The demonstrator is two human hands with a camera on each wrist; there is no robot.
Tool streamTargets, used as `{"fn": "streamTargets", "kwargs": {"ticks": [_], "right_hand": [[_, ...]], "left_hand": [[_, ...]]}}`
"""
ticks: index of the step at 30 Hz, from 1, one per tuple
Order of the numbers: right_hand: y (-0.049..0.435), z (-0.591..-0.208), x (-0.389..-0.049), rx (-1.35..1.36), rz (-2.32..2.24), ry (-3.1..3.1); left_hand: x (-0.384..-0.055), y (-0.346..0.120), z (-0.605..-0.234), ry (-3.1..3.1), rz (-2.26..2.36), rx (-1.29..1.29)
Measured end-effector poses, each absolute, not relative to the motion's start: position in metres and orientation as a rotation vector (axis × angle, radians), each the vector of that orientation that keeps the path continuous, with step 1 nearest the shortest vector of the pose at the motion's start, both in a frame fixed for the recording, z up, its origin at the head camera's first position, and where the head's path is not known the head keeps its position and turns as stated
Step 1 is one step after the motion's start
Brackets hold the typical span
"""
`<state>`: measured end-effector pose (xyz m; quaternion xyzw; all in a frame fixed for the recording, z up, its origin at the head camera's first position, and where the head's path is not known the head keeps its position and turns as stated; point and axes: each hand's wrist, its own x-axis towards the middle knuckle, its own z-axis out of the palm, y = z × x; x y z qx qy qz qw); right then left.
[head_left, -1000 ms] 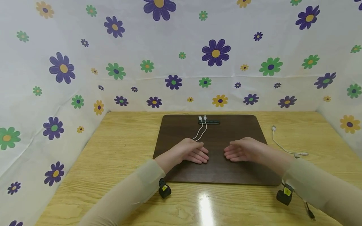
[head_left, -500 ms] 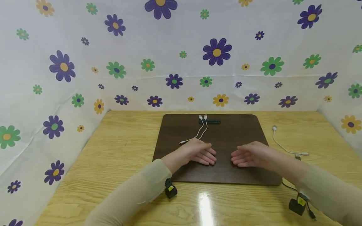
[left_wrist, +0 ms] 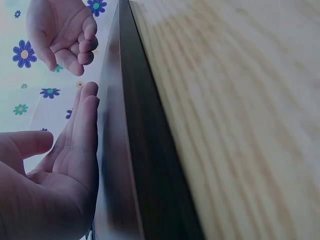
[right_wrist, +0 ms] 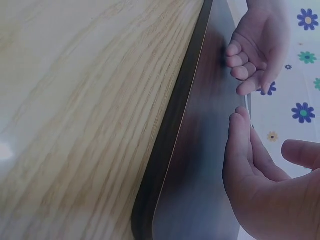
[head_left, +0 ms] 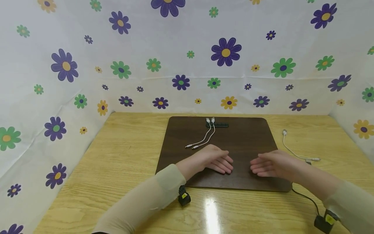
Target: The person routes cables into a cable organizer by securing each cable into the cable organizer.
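Over the dark brown board (head_left: 233,136), my left hand (head_left: 216,159) and right hand (head_left: 271,165) face each other with a gap between them. Both have fairly straight fingers and hold nothing. In the left wrist view the left hand (left_wrist: 65,170) shows its palm turned up and inward, beside the board's edge (left_wrist: 150,150). The right wrist view shows the right hand (right_wrist: 260,170) in a like pose. Beyond the left hand, two white USB cables (head_left: 208,138) lie on the board, their plugs resting across a dark green strip (head_left: 220,124).
A third white cable (head_left: 287,148) lies on the wooden table (head_left: 122,156) right of the board. A black cable (head_left: 306,196) runs near the right wrist camera (head_left: 324,222); another camera (head_left: 184,196) hangs at the left wrist. Behind stands a flowered cloth (head_left: 187,39).
Both hands have shifted right and slightly nearer, the right one farther, so the gap between them has widened. The lower ends of the two white cables have come into sight.
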<state>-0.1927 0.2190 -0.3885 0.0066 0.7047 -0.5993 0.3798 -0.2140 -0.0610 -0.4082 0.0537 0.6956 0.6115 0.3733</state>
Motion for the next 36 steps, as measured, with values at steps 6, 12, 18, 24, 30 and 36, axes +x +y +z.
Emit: {"fn": "streamTargets", "kwargs": {"ticks": [6,12,18,24,30,36], "right_hand": [[0.232,-0.389,-0.188,0.009,-1.549,1.789],[0.247,-0.390,-0.183,-0.025,-1.589,1.738],[0.260,-0.390,-0.178,-0.056,-1.637,1.691],[0.274,-0.388,-0.172,-0.071,-1.649,1.692],[0.288,-0.390,-0.167,-0.051,-1.680,1.660],[0.303,-0.393,-0.160,-0.073,-1.713,1.632]], "left_hand": [[-0.212,-0.051,-0.408,1.767,1.563,0.180],[-0.213,-0.039,-0.407,1.769,1.554,0.182],[-0.212,-0.027,-0.404,1.763,1.553,0.192],[-0.207,-0.017,-0.403,1.763,1.559,0.211],[-0.204,-0.006,-0.402,1.742,1.554,0.226],[-0.200,0.004,-0.400,1.738,1.543,0.242]]}}
